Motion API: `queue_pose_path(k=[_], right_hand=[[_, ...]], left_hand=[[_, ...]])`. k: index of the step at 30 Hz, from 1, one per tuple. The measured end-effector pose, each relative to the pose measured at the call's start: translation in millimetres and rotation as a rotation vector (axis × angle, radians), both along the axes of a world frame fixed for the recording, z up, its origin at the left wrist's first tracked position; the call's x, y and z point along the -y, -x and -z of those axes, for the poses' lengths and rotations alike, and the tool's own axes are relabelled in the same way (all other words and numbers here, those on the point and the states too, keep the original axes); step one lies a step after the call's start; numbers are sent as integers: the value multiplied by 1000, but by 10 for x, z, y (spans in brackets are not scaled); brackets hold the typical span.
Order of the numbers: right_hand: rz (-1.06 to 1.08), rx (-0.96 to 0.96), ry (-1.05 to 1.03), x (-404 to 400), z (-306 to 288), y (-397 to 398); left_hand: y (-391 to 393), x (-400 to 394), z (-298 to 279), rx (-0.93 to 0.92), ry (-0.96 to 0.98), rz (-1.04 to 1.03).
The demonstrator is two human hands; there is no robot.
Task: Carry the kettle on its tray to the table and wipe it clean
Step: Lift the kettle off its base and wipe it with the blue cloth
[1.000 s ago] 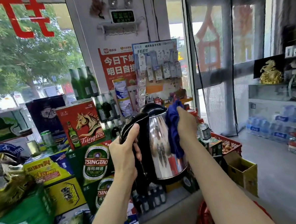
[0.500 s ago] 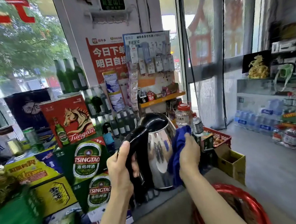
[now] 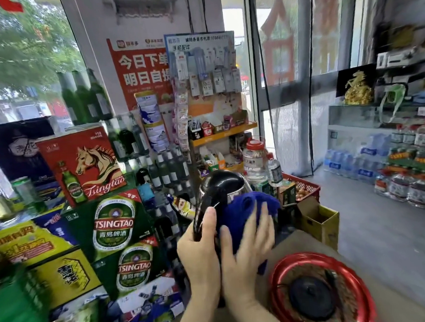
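My left hand (image 3: 199,251) grips the kettle (image 3: 220,190) handle; my right hand (image 3: 246,241) presses the blue cloth (image 3: 249,206) flat, fingers spread, beside the red tray (image 3: 276,279).

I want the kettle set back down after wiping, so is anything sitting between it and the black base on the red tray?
Nothing visible does. The steel kettle with black lid is held up by the left hand, while the right hand presses the blue cloth on it. The black round base on the red tray lies bare.

Small shop: stacked beer cartons (image 3: 113,226), bottled-water packs (image 3: 351,163), accessory rack (image 3: 204,69).
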State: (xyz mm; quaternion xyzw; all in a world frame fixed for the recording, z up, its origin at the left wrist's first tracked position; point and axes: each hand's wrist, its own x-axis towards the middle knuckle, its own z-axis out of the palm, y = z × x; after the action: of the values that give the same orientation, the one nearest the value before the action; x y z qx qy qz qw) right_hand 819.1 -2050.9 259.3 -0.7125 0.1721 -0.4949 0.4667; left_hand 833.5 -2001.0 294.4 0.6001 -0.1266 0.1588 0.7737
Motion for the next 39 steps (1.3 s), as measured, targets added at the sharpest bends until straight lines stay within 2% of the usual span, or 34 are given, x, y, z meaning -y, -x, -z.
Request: queue_pose_path(k=[3, 7, 9, 12, 15, 17, 20, 24, 27, 29, 31, 34, 37, 39], right_hand=[[53, 54, 352, 265, -78, -166], [-30, 120, 624, 627, -402, -332], [-39, 126, 680, 522, -292, -319], [-26, 158, 707, 417, 249, -179], [-29, 77, 720, 382, 771, -33], [-2, 48, 586, 356, 792, -18], [-57, 37, 214, 508, 275, -145], [-583, -232, -463, 960, -651, -344], [-739, -319, -640, 1121, -723, -357], [-736, -321, -677, 1118, -484, -345], [-582, -280, -543, 1015, -190, -241], [-306, -86, -134, 547, 141, 102], [-107, -112, 326, 127, 113, 321], [-97, -144, 400, 227, -94, 181]], left_hand=[[68, 62, 40, 1, 15, -17], [106, 64, 46, -50, 15, -54], [116, 97, 27, -98, 65, -79], [110, 120, 19, -141, 122, -95], [148, 71, 66, -157, 135, -83], [172, -3, 112, -159, 133, -50], [164, -157, 100, -189, 208, 35], [142, -365, -23, -184, 242, 154], [96, -471, -64, -152, 238, 191], [17, -560, -57, -158, 258, 199], [-98, -669, -30, -164, 272, 226], [-295, -784, -24, -191, 250, 286], [-463, -832, -56, -239, 213, 366], [-534, -872, -78, -227, 215, 422]])
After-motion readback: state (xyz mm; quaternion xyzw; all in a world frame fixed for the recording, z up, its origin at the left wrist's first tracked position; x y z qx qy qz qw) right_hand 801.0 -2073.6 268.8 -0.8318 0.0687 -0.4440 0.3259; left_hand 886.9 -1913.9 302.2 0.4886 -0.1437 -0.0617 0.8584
